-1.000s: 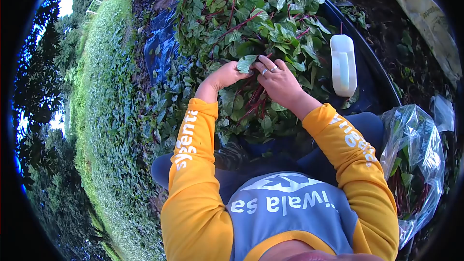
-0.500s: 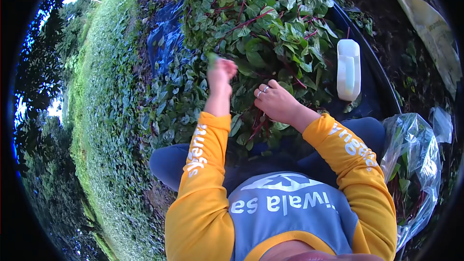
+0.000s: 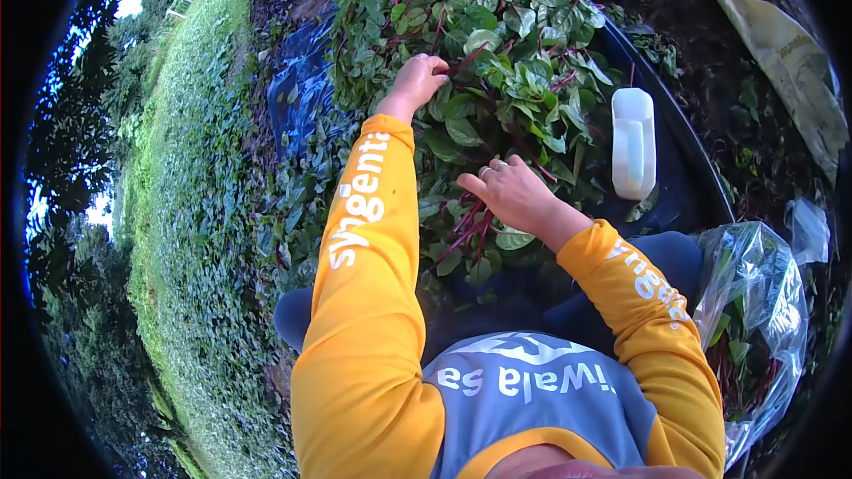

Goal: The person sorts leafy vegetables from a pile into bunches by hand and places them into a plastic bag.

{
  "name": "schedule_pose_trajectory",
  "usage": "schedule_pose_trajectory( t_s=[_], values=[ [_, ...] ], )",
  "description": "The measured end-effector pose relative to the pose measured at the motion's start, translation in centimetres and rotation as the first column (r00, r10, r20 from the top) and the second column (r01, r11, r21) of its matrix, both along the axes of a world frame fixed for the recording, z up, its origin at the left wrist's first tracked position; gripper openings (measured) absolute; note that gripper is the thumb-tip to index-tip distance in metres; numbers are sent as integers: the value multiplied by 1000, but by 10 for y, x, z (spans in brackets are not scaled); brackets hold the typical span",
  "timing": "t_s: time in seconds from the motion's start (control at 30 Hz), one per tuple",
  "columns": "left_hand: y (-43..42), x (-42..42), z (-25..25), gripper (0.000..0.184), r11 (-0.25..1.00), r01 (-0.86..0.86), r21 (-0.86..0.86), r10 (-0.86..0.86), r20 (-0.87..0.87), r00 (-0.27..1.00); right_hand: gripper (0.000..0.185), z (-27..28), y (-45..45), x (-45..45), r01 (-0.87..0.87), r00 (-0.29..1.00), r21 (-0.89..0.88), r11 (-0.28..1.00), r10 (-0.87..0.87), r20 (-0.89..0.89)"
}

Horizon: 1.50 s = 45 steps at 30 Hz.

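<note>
A big heap of Malabar spinach (image 3: 506, 18), with glossy green leaves and red stems, lies before my crossed legs. My left hand (image 3: 421, 82) reaches to the left side of the heap, its thumb and fingers closed around the end of a red stem (image 3: 466, 60). Nearer to me, my right hand (image 3: 510, 192), with rings on its fingers, is curled over a bunch of red stems (image 3: 470, 220). Its thumb points left, and its fingertips are hidden among the leaves. Cut stem ends stick out below that hand, toward my lap.
A white plastic container (image 3: 633, 146) stands on dark sheeting (image 3: 679, 160) at the right. A clear plastic bag (image 3: 763, 302) with leafy stems inside is beside my right knee. Blue sheeting (image 3: 302, 80) and low green plants (image 3: 204, 239) spread to the left. A pale sack (image 3: 772, 44) lies far right.
My left hand has moved forward from near my right hand to the heap and closed on a stem. My right thumb has stretched out to the left. The view has shifted slightly.
</note>
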State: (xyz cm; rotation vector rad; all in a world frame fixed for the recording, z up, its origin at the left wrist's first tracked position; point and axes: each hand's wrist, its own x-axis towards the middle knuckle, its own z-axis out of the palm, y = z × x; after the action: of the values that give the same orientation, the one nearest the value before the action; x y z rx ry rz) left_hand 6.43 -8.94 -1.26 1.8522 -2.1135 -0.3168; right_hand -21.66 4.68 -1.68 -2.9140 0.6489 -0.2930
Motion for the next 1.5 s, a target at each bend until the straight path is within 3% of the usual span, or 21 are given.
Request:
schedule_pose_trajectory(
  t_s=[0.07, 0.2, 0.27, 0.33, 0.4, 0.53, 0.63, 0.67, 0.73, 0.8, 0.93, 1.0, 1.07, 1.13, 1.17, 1.23, 1.27, 1.33, 1.37, 1.4, 1.5],
  values=[
    [8, 1, 0, 25, 997, 38, -72, -41, -47, 998, 15, -3, 0, -2, 61, 992, -36, 997, -57, 113],
    [53, -10, 15, 19, 986, 79, -146, -83, -23, 996, 11, -2, -4, -1, 21, 994, -11, 1000, -19, 103],
    [80, -17, 21, 19, 986, 82, -146, -103, -139, 985, 13, 6, -4, 0, 24, 992, -25, 999, -20, 122],
    [105, -25, 21, 17, 978, 139, -155, -160, -132, 978, 13, 11, -4, 2, 27, 990, -41, 999, -21, 138],
    [129, -37, 22, 17, 988, 136, -76, -150, -230, 962, 13, 9, -6, 6, 3, 905, -155, 988, 63, 421],
    [156, -50, 18, 21, 979, 205, -4, -196, -301, 933, 12, 8, -8, 5, 67, 908, -254, 965, 47, 417],
    [145, -41, 17, 21, 921, 342, 188, -240, -417, 876, 11, 3, -11, 2, 77, 977, -199, 977, -34, 211],
    [134, -32, 15, 21, 908, 376, 183, -243, -501, 831, 11, 4, -11, 2, 77, 977, -202, 976, -33, 211],
    [94, -14, 10, 22, 971, 235, -41, -223, -509, 831, 11, 2, -8, 2, 19, 986, -137, 990, 4, 168],
    [51, -12, 8, 22, 980, -199, -16, 168, -471, 866, 12, 6, -5, 1, 25, 992, -125, 992, -10, 124],
    [11, -7, -24, 21, 964, -240, -116, 191, -329, 925, 14, 11, -1, 2, -15, 992, -90, 996, 26, 120],
    [12, -9, -19, 26, 987, -99, -123, 100, 4, 995, 16, 9, -1, 4, 31, 982, -90, 995, -13, 188],
    [27, -12, -10, 24, 990, -75, -119, 71, -43, 997, 18, 12, -4, 2, 23, 985, -75, 997, -9, 172],
    [44, -13, -5, 22, 941, 14, -339, -30, -44, 999, 19, 17, -7, 0, 11, 987, -62, 998, -1, 158],
    [53, -15, -2, 22, 941, 10, -338, -25, -42, 999, 20, 19, -7, 0, 19, 981, -90, 996, -1, 192],
    [67, -16, 3, 16, 835, 37, -549, -125, -123, 984, 22, 21, -6, 0, 26, 970, -126, 992, 6, 245],
    [75, -16, 6, 16, 833, 37, -553, -124, -120, 985, 22, 21, -6, 2, 24, 969, -130, 991, 9, 248],
    [88, -16, 12, 17, 900, -264, -347, 139, -347, 928, 23, 18, -4, 3, 24, 975, -113, 993, 2, 221],
    [87, -8, 6, 14, 893, -329, -306, 183, -422, 888, 23, 16, -3, 3, 22, 975, -114, 993, 3, 221],
    [87, 2, 3, 14, 892, -331, -307, 183, -423, 888, 23, 14, -2, 2, 15, 975, -119, 993, 12, 222],
    [91, 13, 3, 24, 957, -284, -61, 113, -823, 557, 23, 11, -1, 2, 3, 976, -126, 992, 25, 215]
  ],
)
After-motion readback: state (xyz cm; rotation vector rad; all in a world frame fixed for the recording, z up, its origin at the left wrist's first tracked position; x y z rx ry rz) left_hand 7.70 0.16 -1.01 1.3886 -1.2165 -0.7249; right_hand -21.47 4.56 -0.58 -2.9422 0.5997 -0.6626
